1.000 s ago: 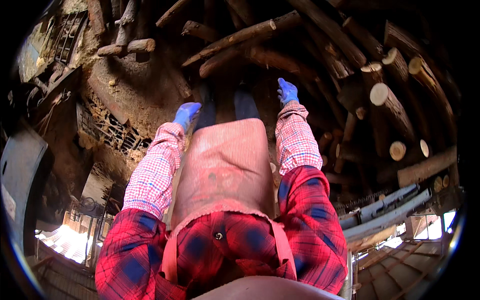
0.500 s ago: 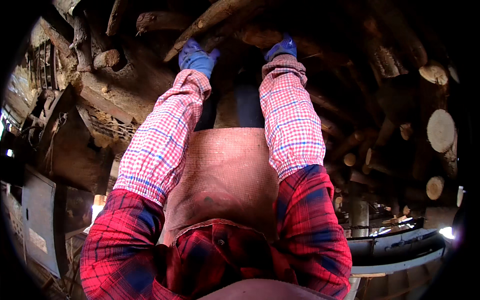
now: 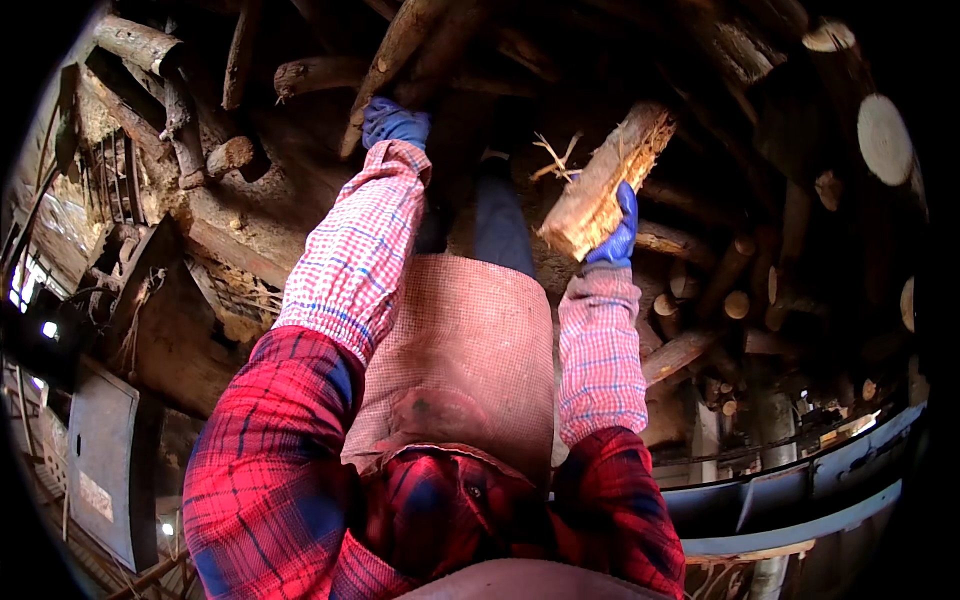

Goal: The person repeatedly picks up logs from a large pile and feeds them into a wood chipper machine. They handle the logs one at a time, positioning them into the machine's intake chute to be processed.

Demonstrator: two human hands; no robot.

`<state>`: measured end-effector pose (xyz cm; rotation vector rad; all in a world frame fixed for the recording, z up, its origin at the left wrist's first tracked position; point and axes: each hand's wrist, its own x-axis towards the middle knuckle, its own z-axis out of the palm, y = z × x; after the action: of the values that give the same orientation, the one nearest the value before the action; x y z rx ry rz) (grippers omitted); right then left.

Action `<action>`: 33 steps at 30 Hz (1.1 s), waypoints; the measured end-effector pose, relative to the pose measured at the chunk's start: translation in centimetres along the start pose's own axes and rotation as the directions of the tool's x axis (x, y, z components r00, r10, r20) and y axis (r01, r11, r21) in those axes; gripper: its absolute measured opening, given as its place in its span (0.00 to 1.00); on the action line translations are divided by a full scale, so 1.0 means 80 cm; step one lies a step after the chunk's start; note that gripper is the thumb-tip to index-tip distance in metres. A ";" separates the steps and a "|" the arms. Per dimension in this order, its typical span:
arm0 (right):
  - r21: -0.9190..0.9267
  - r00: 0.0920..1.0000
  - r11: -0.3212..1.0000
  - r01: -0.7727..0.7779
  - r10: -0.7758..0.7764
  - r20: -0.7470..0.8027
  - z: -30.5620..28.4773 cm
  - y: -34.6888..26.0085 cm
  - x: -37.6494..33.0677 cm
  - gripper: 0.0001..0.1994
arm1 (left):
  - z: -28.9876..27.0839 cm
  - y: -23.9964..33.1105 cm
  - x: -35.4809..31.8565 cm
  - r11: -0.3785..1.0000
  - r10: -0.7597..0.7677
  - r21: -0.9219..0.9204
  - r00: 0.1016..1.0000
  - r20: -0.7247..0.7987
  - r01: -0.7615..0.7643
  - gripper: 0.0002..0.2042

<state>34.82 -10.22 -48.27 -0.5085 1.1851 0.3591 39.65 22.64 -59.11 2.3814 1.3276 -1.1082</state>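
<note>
My right hand (image 3: 618,228), in a blue glove, grips a short split piece of firewood (image 3: 612,172) from its right side. Pale torn wood shows on that piece, and loose splinters (image 3: 558,157) stick out to its left. Farther forward and to the left, my gloved left hand (image 3: 396,124) is closed around the near part of a long, slim log (image 3: 395,55). That log slants away into the dark, where its far end is lost. Some fingers of the left hand are hidden behind the glove's back.
Stacked round logs (image 3: 735,304) fill the right side, with a pale cut end (image 3: 885,140) at far right. Branches (image 3: 230,155) lie at the left. A grey metal box (image 3: 103,455) stands at lower left. A curved metal rail (image 3: 800,527) runs at lower right.
My right hand has come back toward me and to the right, lifting the split firewood out of the dark. The log at my left hand now slants more steeply.
</note>
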 end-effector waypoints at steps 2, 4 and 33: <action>0.027 0.984 0.998 -0.052 0.047 0.170 -0.001 0.004 -0.047 0.28 | -0.005 -0.024 0.010 0.984 0.178 0.037 0.984 -0.017 -0.177 0.46; 0.055 0.994 0.996 -0.071 0.066 0.087 0.000 0.013 -0.084 0.28 | -0.035 -0.028 0.002 0.945 0.324 0.045 0.946 -0.004 -0.324 0.49; 0.236 0.392 0.743 0.626 -0.562 0.728 0.031 -0.147 -0.505 0.28 | -0.325 -0.079 -0.560 0.459 0.804 -0.882 0.374 0.462 0.104 0.16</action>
<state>29.07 -18.77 -7.38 -0.7198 0.0765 -0.0423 33.80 10.17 -8.81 0.9581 0.4989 -0.9440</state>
